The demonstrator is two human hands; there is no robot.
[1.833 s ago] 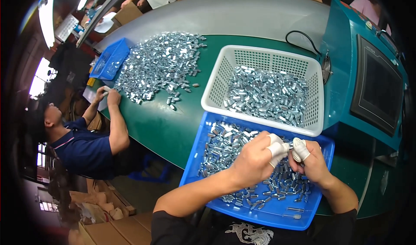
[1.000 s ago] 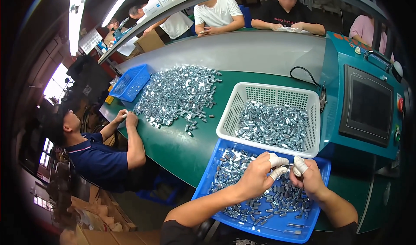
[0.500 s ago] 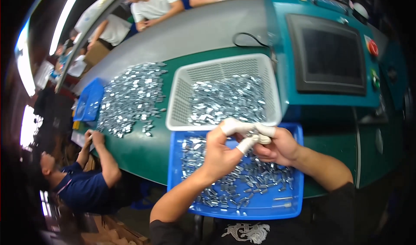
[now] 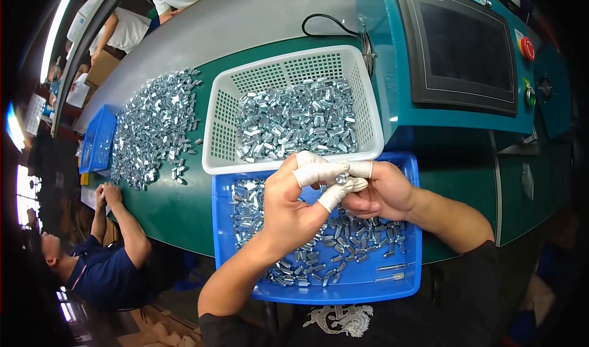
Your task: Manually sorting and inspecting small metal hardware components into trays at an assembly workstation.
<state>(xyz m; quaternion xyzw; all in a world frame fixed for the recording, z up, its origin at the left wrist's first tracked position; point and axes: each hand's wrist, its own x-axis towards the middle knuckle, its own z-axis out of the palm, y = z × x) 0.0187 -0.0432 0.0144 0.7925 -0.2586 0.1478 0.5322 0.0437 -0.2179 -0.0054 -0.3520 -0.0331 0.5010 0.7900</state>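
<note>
My left hand (image 4: 288, 209) and my right hand (image 4: 389, 190) meet over the near edge of the white basket (image 4: 207, 154). White finger cots cover several of my fingertips. Pinched between both hands is a small shiny metal part (image 4: 342, 178), mostly hidden by the fingers. Below them lies a blue tray (image 4: 362, 293) holding loose small silver metal parts (image 4: 362, 239), longish and faceted. Many similar parts (image 4: 297, 117) fill the basket, which stands just beyond the tray.
On the green tabletop at left spreads a pile of metal parts (image 4: 153, 126) beside a blue basket (image 4: 98, 139). A teal machine with a dark screen (image 4: 466, 46) stands at right. A co-worker in dark blue (image 4: 113, 276) sits at left; others in white work at the far side.
My view has shifted, so the table, basket and tray appear farther left in the picture. Both hands stay together on the small metal part over the tray's far side.
</note>
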